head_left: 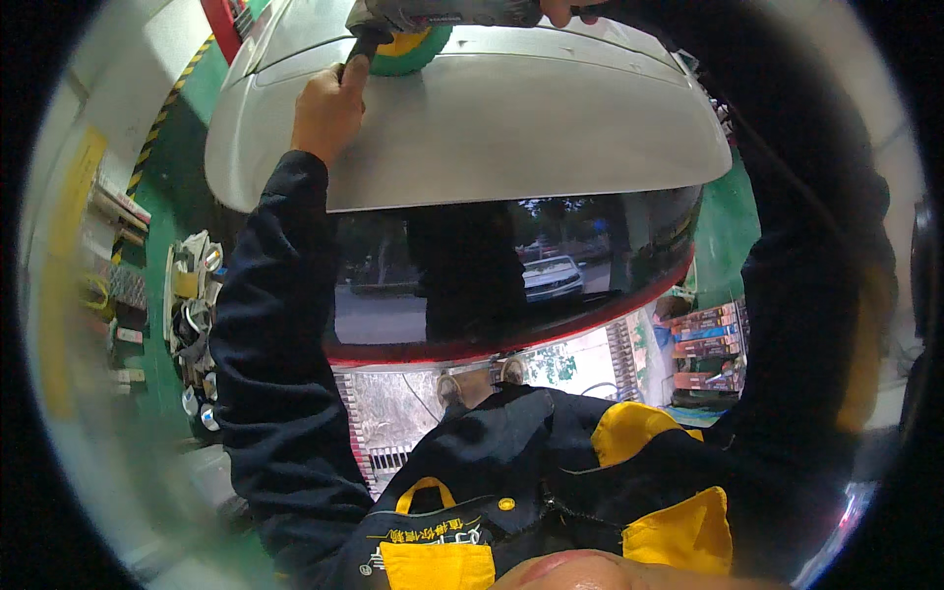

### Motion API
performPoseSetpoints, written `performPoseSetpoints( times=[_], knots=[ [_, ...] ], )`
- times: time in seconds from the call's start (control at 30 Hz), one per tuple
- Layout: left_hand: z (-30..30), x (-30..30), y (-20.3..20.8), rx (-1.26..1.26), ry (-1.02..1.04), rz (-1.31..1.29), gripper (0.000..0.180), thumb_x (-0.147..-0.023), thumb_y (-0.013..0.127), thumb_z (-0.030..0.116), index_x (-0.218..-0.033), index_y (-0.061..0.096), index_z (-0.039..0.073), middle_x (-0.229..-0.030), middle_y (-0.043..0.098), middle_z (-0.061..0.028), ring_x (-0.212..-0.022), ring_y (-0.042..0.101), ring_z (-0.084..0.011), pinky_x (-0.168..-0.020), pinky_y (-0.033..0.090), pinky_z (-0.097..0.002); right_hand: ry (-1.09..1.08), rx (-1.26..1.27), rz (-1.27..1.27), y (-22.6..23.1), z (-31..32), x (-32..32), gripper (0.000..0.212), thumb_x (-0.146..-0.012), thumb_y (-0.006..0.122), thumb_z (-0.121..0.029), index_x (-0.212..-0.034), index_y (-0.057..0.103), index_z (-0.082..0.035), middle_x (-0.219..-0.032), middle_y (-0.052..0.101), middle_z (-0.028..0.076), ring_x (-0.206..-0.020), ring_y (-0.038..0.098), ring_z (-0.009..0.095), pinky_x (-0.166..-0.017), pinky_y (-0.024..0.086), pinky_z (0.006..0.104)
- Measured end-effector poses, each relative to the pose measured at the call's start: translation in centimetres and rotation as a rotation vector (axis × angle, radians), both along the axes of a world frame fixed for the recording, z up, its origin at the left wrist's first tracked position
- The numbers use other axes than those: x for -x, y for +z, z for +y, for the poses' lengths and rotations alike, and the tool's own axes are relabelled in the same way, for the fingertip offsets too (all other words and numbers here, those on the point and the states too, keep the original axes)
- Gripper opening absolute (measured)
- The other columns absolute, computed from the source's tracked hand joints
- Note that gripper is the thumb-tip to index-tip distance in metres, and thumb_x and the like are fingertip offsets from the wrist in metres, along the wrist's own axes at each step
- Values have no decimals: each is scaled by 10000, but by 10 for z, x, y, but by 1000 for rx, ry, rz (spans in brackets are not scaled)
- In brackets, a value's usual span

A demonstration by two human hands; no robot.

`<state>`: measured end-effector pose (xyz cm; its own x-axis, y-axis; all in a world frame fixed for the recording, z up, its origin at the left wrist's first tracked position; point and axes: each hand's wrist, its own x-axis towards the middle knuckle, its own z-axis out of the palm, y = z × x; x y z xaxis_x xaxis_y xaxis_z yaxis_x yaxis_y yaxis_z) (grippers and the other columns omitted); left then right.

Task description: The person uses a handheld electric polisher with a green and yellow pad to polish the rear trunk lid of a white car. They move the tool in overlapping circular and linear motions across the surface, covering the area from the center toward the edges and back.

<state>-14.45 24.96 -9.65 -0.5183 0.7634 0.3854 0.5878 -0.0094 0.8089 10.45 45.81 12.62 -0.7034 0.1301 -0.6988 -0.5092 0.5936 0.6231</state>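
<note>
A polishing machine with a grey body and a green and yellow pad rests on the silver car panel at the top of the view. My left hand grips the machine's black side handle. My right hand sits on the machine's body at the upper edge, mostly cut off. Both arms wear dark blue sleeves. Below the silver panel lies a dark glossy window with a red lower edge that mirrors parked cars and trees.
A cart or tray with several round tins and rags stands at the left on the green floor. Yellow and black striped tape runs along the floor at upper left. Stacked boxes show at the right.
</note>
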Motion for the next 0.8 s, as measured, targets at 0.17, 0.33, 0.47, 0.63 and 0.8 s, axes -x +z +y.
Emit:
performPoseSetpoints(
  times=[0.17, 0.33, 0.47, 0.63, 0.8],
  knots=[
    [52, -67, 17, 146, -47, 124, 658, -1114, 499, 611, -926, 699, 14, -723, 721, -112, -711, 750, -309, -733, 573, -458, -1092, 272, 911, 7, -1, -102, 56, -831, 816, -129, -851, 803, -78, -770, 745, 85, -688, 720, 213, -615, 558, 413],
    [116, -142, 20, 174, -160, 104, 644, -1141, 480, 574, -929, 700, 7, -732, 725, -126, -729, 754, -327, -766, 574, -490, -1039, 233, 860, -12, 30, -165, 90, -803, 807, -135, -827, 825, -50, -717, 745, 91, -650, 722, 218, -551, 555, 389],
    [174, -194, 11, 159, -179, 241, 610, -1151, 492, 569, -975, 652, 7, -712, 669, -86, -638, 674, -231, -654, 533, -408, -1155, 308, 1102, -5, 41, -248, 101, -812, 802, -130, -816, 818, -31, -708, 747, 99, -645, 734, 238, -562, 564, 411],
    [234, -252, 5, 164, -228, 310, 592, -1162, 480, 549, -1037, 649, -5, -714, 652, -59, -580, 642, -177, -605, 527, -378, -1205, 308, 1135, -15, 69, -316, 118, -767, 810, -120, -826, 818, -18, -721, 757, 117, -657, 748, 256, -578, 566, 418],
    [296, -319, 12, 257, -316, 337, 581, -1168, 457, 507, -1132, 650, -41, -735, 644, -65, -610, 658, -188, -641, 551, -378, -1224, 355, 1179, -30, 121, -397, 160, -692, 811, -151, -724, 775, 1, -669, 731, 125, -641, 744, 269, -566, 549, 425]
  ],
)
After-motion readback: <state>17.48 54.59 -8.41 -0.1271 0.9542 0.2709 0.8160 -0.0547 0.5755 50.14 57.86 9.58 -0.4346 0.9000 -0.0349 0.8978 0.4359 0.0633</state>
